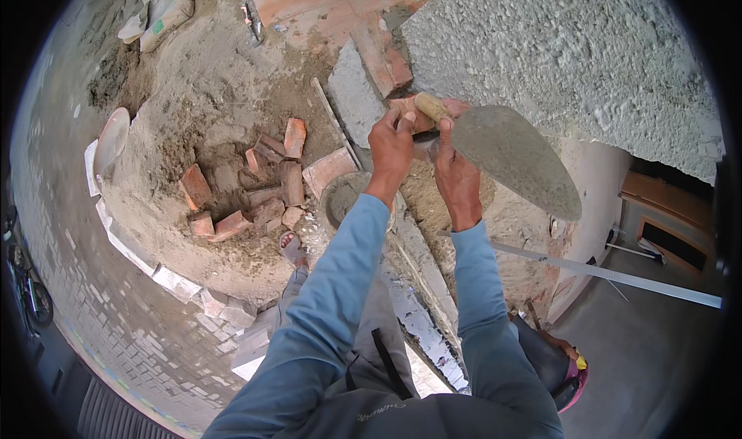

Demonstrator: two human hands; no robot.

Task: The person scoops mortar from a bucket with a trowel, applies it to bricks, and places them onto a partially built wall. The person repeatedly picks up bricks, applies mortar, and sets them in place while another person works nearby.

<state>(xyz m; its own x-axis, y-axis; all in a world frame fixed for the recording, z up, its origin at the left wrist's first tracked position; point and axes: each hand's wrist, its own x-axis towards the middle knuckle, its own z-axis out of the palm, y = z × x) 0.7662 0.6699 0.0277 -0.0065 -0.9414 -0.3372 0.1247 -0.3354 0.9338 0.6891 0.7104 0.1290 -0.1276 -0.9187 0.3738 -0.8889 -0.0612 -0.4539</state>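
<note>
My right hand (457, 182) is closed around a pointing trowel, its thumb up by the neck. The trowel's short wooden handle (431, 107) points up and left, while its broad grey blade (516, 157), coated with mortar, slants down to the right. My left hand (391, 154) is closed, thumb and fingers pinching at a reddish brick (422, 122) just left of the trowel handle. The handle and my fingers partly hide that brick. Below my left hand, a round bucket (340, 199) with grey contents is partly covered by my sleeve.
Loose bricks (292, 182) lie on a sand heap (166, 137) at left. A rough plastered surface (556, 60) rises at far right. A long metal straightedge (610, 273) juts out beside my right arm. Another person (549, 358) is low at the right.
</note>
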